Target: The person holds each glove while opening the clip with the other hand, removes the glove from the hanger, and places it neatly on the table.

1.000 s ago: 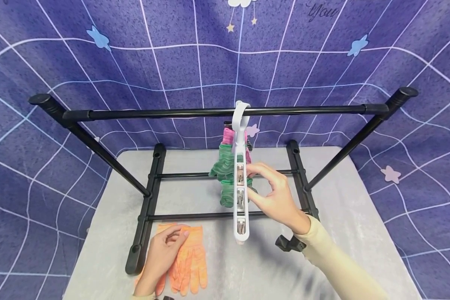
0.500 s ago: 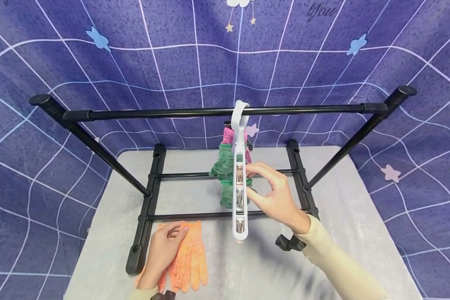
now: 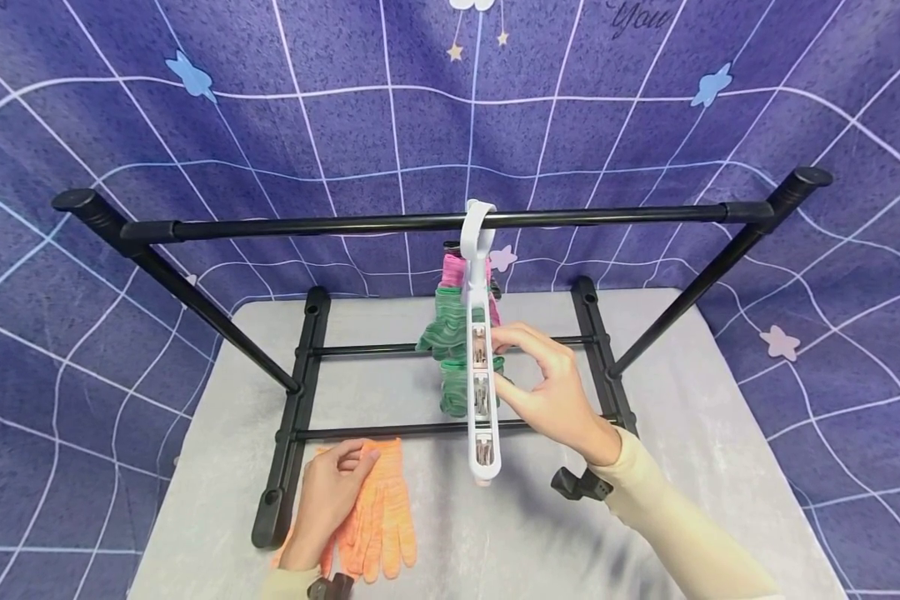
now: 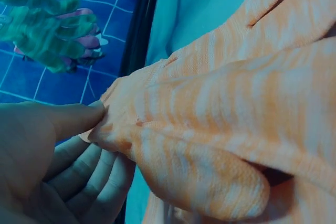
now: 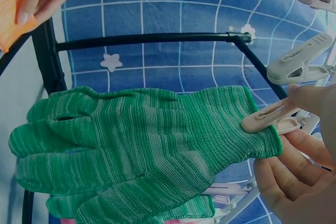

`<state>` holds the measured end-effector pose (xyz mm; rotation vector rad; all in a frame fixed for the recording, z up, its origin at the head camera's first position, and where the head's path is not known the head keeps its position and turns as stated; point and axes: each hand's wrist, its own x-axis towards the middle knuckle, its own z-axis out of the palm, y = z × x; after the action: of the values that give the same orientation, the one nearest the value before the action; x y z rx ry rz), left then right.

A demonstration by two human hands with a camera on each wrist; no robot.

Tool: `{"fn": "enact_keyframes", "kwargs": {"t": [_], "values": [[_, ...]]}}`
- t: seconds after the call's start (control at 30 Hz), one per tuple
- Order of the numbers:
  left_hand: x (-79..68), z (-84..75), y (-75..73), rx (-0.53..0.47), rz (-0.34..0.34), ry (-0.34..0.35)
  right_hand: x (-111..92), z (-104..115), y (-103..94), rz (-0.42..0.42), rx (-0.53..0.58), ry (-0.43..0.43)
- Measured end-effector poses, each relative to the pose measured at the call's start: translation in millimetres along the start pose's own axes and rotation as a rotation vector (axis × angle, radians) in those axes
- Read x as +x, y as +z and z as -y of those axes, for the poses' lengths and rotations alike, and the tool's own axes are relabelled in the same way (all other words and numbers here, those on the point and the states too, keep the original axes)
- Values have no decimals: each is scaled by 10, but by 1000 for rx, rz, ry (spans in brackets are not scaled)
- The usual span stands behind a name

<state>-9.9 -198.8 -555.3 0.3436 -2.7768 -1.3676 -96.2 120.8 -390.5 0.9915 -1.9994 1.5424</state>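
My left hand (image 3: 328,500) pinches an orange knit glove (image 3: 385,517) at its cuff, thumb on top, as the left wrist view also shows. A second orange glove lies partly hidden beneath it. My right hand (image 3: 555,396) is at the white clip hanger (image 3: 471,242), which hooks over the black bar. In the right wrist view its thumb and fingers pinch a pale pink clip (image 5: 265,116) whose tip lies over the cuff of a green striped glove (image 5: 147,129). More green gloves and a pink glove (image 3: 453,270) hang farther back on the hanger.
A black rack stands on the grey tabletop (image 3: 645,500), its top bar (image 3: 307,227) spanning the view and its foot (image 3: 273,500) beside the left hand. Unused grey clips (image 5: 299,59) are nearer the hanger's front end. A purple patterned cloth (image 3: 270,133) hangs behind.
My left hand has moved slightly forward with the orange glove, its cuff now a little nearer the rack's front crossbar. The right hand has stayed almost still at the clip.
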Motion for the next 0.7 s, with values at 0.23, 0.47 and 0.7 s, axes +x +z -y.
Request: {"fn": "enact_keyframes", "kwargs": {"t": [0.23,0.47,0.7], "values": [[2,13,-6,100,-8,19,2,-6,2,-1,0,-4],[-14,16,-6,157,0,34,-11,-9,5,-1,-10,5],[-33,24,-8,157,7,31,0,-6,7,0,-9,0]]}}
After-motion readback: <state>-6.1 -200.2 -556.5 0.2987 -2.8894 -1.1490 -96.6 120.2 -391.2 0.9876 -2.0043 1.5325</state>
